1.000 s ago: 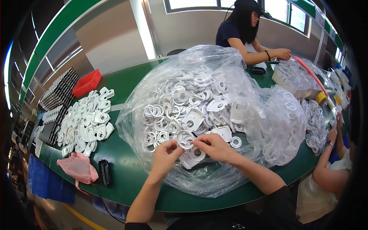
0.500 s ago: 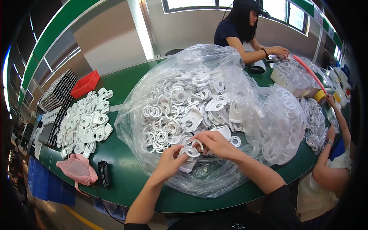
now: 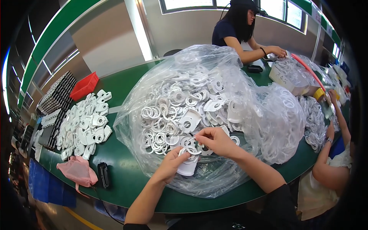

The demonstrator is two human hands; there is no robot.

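My left hand point(image 3: 168, 167) is closed on a white plastic plate point(image 3: 187, 169) with a ring-shaped end, its thumb lying over the part. Just above that end, a thin white ring point(image 3: 194, 151) overlaps it. My right hand point(image 3: 217, 142) pinches at the ring's upper edge with thumb and forefinger. Both hands are over the near side of a large clear plastic bag point(image 3: 134, 92). Inside the bag lies a heap of loose white rings and flat plates point(image 3: 189, 119). How far the ring is seated on the plate cannot be made out.
On the left of the green table point(image 3: 126, 165) lie a pile of white plates point(image 3: 86, 126), stacked dark trays point(image 3: 57, 94), a red bin point(image 3: 84, 86), a pink pouch point(image 3: 78, 172) and a black case point(image 3: 103, 174). A bulging bag point(image 3: 283, 126) stands right. Two people work beyond and at right.
My right hand has shifted slightly right, its fingers now pinched at the ring's upper edge. The plate in my left hand has tilted, showing more of its flat face.
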